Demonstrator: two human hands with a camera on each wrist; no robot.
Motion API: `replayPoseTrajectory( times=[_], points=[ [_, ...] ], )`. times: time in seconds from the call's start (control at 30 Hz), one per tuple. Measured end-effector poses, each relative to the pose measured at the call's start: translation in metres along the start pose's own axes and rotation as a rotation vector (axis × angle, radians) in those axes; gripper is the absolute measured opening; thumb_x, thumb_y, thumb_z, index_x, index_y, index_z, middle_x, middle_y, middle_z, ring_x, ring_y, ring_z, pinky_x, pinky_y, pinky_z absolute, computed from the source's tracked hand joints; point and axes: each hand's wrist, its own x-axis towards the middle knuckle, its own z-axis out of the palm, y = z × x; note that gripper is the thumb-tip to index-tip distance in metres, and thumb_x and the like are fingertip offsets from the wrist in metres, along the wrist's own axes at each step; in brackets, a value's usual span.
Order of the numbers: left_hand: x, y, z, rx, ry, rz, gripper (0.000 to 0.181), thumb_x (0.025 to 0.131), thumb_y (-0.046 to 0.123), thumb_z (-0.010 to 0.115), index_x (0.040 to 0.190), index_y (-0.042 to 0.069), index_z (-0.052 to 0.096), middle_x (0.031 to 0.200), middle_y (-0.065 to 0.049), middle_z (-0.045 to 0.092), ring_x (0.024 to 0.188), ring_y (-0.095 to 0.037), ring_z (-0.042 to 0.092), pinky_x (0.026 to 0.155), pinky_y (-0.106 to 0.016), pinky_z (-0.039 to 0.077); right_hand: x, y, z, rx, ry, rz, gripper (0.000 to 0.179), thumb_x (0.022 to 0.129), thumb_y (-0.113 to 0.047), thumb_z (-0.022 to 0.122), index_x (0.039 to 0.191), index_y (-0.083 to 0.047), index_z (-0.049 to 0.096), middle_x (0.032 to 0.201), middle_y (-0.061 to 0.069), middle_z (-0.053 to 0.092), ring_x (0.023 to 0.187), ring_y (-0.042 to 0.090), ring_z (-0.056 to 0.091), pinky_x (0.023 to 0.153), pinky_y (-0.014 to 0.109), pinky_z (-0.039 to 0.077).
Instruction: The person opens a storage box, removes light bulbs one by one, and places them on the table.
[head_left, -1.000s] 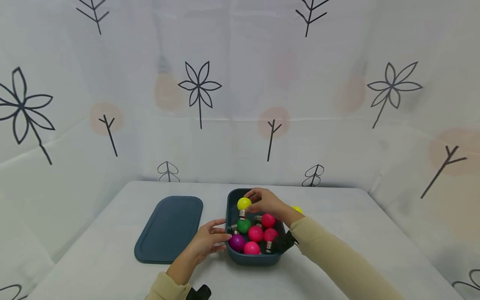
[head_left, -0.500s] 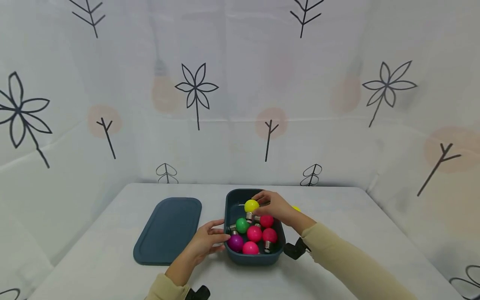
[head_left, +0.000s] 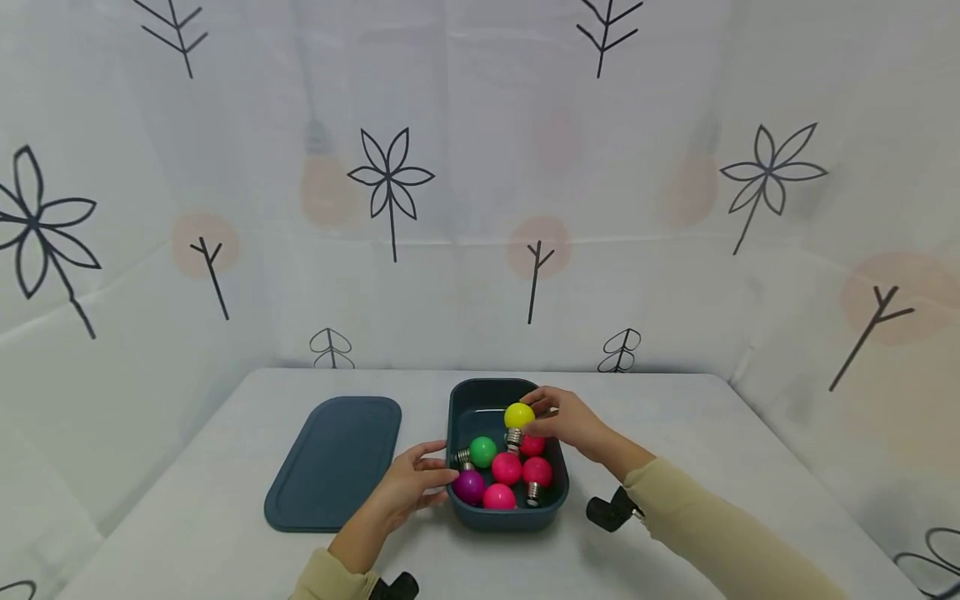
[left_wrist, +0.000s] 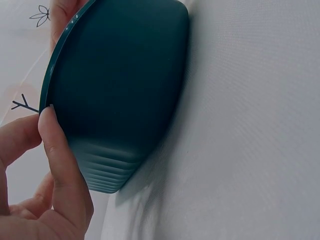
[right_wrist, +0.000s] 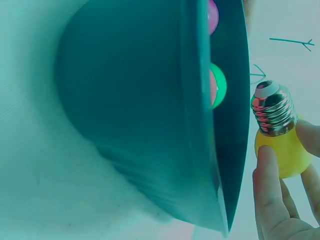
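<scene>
Before patterned fabric (head_left: 480,167), lower center, the left hand (head_left: 408,483) pinches a dark box (head_left: 506,519), the right hand (head_left: 577,423) a yellow light bulb (head_left: 519,415), apparently a transfer step next needing rim clearance.

Right hand (head_left: 570,419) holding yellow bulb (head_left: 519,414), left hand (head_left: 407,486) touching bin (head_left: 507,520), pink bulbs (head_left: 506,468) inside

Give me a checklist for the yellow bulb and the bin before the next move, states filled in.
1. Right hand pinching the yellow bulb: ok.
2. Yellow bulb raised above the rim of the dark blue bin: ok.
3. Screw base pointing straight down: not ok, tilted.
4. Left hand holding the rim: ok.
5. Bin standing on the white table: ok.
6. Pinch firm enough: cannot tell.
</scene>
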Motion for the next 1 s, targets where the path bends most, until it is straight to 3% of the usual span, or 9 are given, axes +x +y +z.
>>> replayPoseTrajectory(
  times=[0.73, 1.0],
  points=[
    [-0.001, 0.001, 0.001, -0.009, 0.006, -0.001, 0.064, 0.081, 0.006, 0.071, 0.137, 0.0, 0.039, 0.106, -0.015, 0.051, 0.077, -0.016, 0.058, 0.069, -0.03, 0.055, -0.021, 0.011, -0.033, -0.041, 0.079, 0.055, 0.043, 0.08, -0.009, 0.072, 0.119, -0.003, 0.055, 0.113, 0.015, 0.055, 0.097, 0.027, 0.057, 0.083, 0.043, 0.051],
    [0.0, 0.0, 0.0, -0.011, 0.001, 0.002, 0.065, 0.081, 0.007, 0.072, 0.137, 0.0, 0.04, 0.104, -0.013, 0.051, 0.077, -0.016, 0.057, 0.069, -0.03, 0.055, -0.027, 0.019, -0.047, -0.059, 0.096, 0.035, 0.046, 0.08, -0.011, 0.073, 0.12, -0.002, 0.054, 0.114, 0.017, 0.055, 0.098, 0.028, 0.057, 0.081, 0.038, 0.052]
  ],
)
